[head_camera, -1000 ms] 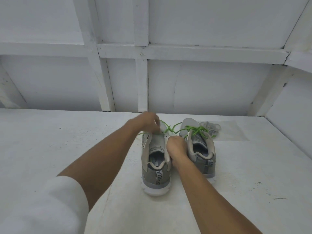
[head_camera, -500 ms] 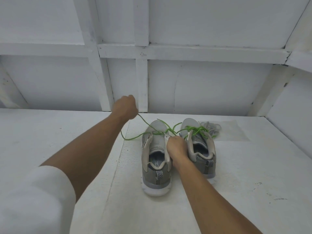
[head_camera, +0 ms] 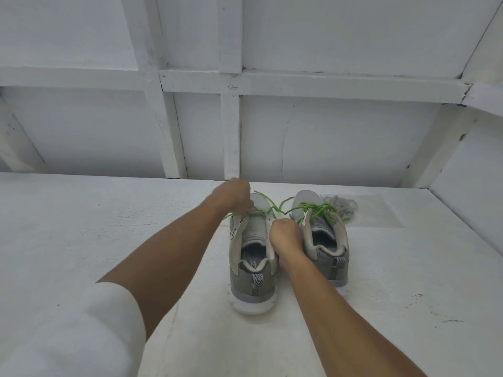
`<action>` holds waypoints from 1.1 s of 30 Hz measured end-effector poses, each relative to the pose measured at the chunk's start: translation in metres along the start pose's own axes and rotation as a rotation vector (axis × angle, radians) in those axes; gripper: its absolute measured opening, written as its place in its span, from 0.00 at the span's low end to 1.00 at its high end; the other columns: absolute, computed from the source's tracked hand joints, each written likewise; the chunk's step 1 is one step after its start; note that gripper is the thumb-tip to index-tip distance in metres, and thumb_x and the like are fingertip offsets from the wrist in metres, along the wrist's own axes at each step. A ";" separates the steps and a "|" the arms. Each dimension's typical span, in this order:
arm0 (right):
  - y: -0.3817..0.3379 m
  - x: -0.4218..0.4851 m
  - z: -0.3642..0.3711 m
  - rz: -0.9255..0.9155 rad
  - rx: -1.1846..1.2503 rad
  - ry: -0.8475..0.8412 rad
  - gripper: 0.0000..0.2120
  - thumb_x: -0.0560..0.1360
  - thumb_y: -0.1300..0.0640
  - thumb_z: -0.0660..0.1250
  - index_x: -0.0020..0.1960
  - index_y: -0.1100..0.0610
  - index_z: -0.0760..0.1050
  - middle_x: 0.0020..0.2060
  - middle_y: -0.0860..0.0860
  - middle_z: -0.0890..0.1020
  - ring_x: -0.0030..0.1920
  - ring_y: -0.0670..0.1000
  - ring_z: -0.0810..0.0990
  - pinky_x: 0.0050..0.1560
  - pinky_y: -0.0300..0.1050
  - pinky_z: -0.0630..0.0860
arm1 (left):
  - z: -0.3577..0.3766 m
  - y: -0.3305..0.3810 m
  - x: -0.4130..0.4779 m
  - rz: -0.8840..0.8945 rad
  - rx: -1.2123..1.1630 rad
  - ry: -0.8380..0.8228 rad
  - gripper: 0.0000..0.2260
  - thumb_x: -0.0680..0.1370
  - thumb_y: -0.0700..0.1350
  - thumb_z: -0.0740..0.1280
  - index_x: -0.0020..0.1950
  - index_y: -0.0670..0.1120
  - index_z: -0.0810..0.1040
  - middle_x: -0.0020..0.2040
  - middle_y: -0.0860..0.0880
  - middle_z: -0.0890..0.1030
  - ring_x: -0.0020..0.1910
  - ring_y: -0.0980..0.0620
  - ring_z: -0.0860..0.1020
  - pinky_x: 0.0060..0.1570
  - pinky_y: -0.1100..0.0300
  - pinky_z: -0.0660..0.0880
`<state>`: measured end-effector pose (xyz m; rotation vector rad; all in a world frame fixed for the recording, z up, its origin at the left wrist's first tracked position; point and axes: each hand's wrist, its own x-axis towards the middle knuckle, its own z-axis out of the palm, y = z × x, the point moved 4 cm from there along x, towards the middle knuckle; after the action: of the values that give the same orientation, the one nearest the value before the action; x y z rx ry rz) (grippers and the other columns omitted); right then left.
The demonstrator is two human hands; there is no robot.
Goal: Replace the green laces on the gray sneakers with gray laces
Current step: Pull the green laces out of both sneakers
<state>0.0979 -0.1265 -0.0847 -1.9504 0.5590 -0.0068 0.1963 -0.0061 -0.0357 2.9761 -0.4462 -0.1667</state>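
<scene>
Two gray sneakers stand side by side on the white surface, heels toward me. The left sneaker [head_camera: 254, 270] has its tongue bared, and a loosened green lace [head_camera: 268, 206] runs across its toe end. My left hand [head_camera: 231, 195] is over that toe end and pinches the green lace. My right hand [head_camera: 285, 234] grips the left sneaker's right collar edge. The right sneaker [head_camera: 325, 240] carries a tangle of green lace [head_camera: 318, 210] on its front. A bundle of gray laces [head_camera: 340, 204] lies just beyond the right sneaker.
A white wall with wooden battens [head_camera: 231, 131] rises right behind the shoes. The white surface [head_camera: 408, 281] stretches to both sides and toward me. A clear plastic sheet [head_camera: 381, 210] lies beside the gray laces.
My left hand, which had pulled the green lace up and to the left, has come back down to the toe of the left sneaker. My right hand stays on the collar.
</scene>
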 end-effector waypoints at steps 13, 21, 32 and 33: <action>0.001 0.001 0.000 0.002 0.007 0.007 0.15 0.80 0.61 0.55 0.59 0.67 0.75 0.57 0.63 0.78 0.59 0.61 0.76 0.54 0.49 0.73 | -0.047 -0.066 -0.009 -0.276 -0.117 0.224 0.17 0.77 0.48 0.67 0.60 0.38 0.73 0.54 0.41 0.76 0.48 0.42 0.75 0.46 0.53 0.74; 0.001 0.002 0.000 -0.017 0.001 0.006 0.16 0.80 0.61 0.54 0.59 0.68 0.74 0.57 0.63 0.78 0.59 0.62 0.76 0.54 0.49 0.73 | 0.014 0.013 -0.007 0.077 -0.134 -0.061 0.10 0.75 0.49 0.69 0.53 0.45 0.84 0.53 0.46 0.83 0.50 0.48 0.78 0.46 0.60 0.74; 0.001 0.008 0.001 -0.010 -0.077 0.008 0.16 0.81 0.63 0.52 0.58 0.68 0.75 0.56 0.62 0.78 0.44 0.56 0.70 0.42 0.44 0.63 | -0.006 -0.020 -0.002 -0.046 -0.178 0.053 0.09 0.75 0.45 0.68 0.51 0.41 0.82 0.52 0.43 0.82 0.49 0.44 0.78 0.43 0.58 0.72; 0.001 0.008 0.002 -0.013 -0.079 0.008 0.16 0.81 0.63 0.52 0.58 0.68 0.75 0.55 0.62 0.78 0.44 0.56 0.70 0.41 0.43 0.63 | -0.010 -0.025 -0.002 -0.057 -0.188 0.059 0.10 0.76 0.46 0.69 0.52 0.42 0.82 0.52 0.44 0.82 0.50 0.45 0.77 0.44 0.58 0.72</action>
<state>0.1050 -0.1285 -0.0881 -2.0313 0.5597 -0.0012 0.2030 0.0190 -0.0296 2.8020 -0.3192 -0.1192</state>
